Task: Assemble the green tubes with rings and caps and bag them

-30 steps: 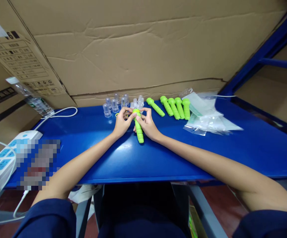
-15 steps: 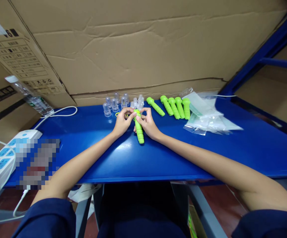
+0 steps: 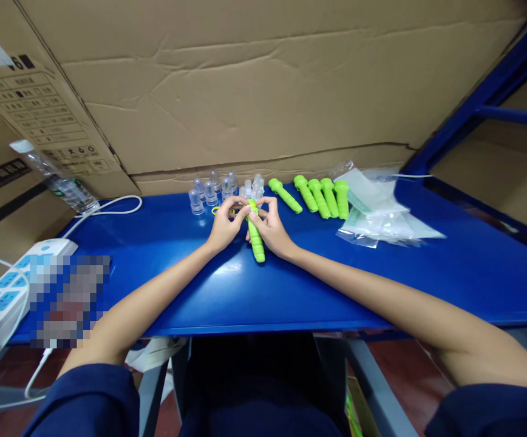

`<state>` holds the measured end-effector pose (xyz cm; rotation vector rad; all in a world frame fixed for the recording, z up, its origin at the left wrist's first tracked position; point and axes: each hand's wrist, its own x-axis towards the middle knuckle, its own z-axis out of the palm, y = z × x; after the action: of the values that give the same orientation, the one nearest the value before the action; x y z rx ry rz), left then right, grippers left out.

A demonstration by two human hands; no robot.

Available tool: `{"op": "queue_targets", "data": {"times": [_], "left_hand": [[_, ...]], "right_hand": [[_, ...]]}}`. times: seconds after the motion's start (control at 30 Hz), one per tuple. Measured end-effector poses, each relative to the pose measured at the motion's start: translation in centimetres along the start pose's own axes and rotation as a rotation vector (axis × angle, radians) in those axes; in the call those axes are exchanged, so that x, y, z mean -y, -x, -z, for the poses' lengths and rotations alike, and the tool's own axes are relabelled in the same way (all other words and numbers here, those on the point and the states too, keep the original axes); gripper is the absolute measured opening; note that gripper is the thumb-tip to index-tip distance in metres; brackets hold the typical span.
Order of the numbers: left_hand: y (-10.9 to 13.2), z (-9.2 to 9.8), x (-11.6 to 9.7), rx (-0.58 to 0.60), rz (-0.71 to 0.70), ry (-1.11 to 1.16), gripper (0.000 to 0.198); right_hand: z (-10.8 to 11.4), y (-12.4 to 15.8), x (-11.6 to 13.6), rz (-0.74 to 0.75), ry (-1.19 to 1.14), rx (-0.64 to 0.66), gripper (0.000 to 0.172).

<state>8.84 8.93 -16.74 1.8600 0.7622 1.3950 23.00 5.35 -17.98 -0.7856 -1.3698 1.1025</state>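
Note:
Both hands meet at the middle of the blue table (image 3: 291, 285) around one ribbed green plastic stick (image 3: 257, 240). My right hand (image 3: 272, 229) grips its upper part, fingers curled round it. My left hand (image 3: 222, 227) pinches at the stick's top end, where a small yellow ring shows by the fingertips. The stick's lower end points toward me and rests near the table. Just behind the hands stand several small clear plastic caps (image 3: 209, 191).
Several more green sticks (image 3: 320, 197) lie in a row at the back right, beside a heap of clear plastic bags (image 3: 377, 212). A water bottle (image 3: 56, 179), white cable and white power strip (image 3: 13, 285) are at the left. Cardboard boxes (image 3: 263, 91) wall the back.
Almost nothing differs. The fingers of both hands shift slightly at the top of the green stick, which stays in place.

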Motion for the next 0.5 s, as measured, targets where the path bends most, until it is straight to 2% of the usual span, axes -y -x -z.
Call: {"op": "queue_targets", "data": {"times": [0.37, 0.5], "left_hand": [[-0.16, 0.08, 0.04, -0.024, -0.056, -0.046, 0.024], [-0.04, -0.06, 0.04, -0.016, -0.029, -0.022, 0.024]], "right_hand": [[-0.05, 0.15, 0.22, 0.011, 0.011, -0.005, 0.051], [-0.07, 0.08, 0.15, 0.001, 0.006, -0.009, 0.053]]}}
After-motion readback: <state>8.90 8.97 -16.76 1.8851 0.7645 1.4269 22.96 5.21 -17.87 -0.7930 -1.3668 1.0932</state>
